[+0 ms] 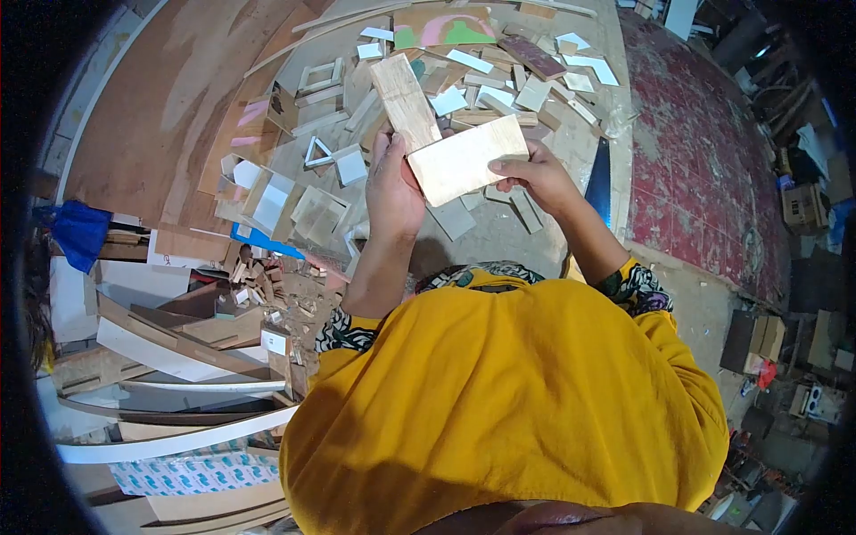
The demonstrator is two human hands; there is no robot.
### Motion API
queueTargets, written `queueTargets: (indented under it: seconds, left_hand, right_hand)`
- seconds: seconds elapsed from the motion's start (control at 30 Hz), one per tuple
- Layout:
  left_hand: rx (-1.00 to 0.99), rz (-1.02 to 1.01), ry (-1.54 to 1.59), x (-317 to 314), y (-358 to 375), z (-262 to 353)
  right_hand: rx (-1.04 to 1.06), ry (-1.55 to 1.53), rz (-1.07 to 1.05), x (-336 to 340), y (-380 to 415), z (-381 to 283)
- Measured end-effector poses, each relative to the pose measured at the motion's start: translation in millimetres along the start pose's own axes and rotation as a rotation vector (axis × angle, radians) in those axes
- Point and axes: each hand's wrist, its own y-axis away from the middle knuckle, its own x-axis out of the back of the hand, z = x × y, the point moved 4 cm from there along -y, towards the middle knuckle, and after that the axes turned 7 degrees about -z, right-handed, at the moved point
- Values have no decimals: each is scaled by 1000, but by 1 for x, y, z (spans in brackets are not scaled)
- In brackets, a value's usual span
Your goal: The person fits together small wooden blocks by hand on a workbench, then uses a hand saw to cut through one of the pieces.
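My left hand (394, 189) is closed round the lower end of a long light wooden block (406, 100), which tilts up and to the left. In my right hand (539, 180) is a pale rectangular wooden board (471, 159), pinched at its right end with the thumb on top. The board's left end overlaps the lower part of the block, close to the left fingers. Both pieces are held above a work surface strewn with small wood offcuts. Most of the left fingers are hidden behind the wood.
A handsaw blade (600, 183) lies right of my right forearm. Small wooden frames (319, 214) and a painted board (444, 28) rest among the offcuts. A large plywood sheet (134, 116) is at left, above stacked curved strips (178, 446). Cardboard boxes (804, 207) stand far right.
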Motion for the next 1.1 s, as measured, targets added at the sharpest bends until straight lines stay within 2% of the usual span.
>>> queueTargets:
  seconds: [0.23, 0.4, 0.6, 1.1]
  left_hand:
    - [6, -7, 8, 2, -3, 0]
    - [49, 85, -61, 14, -6, -6]
    - [110, 106, -20, 30, -9, -14]
    - [186, 84, 33, 42, -13, -22]
  right_hand:
    - [-40, -42, 46, -2, -1, -2]
    - [-122, -116, 64, -1, -5, 2]
    - [-147, -146, 67, -3, -11, 7]
    - [-205, -180, 69, -1, -16, 14]
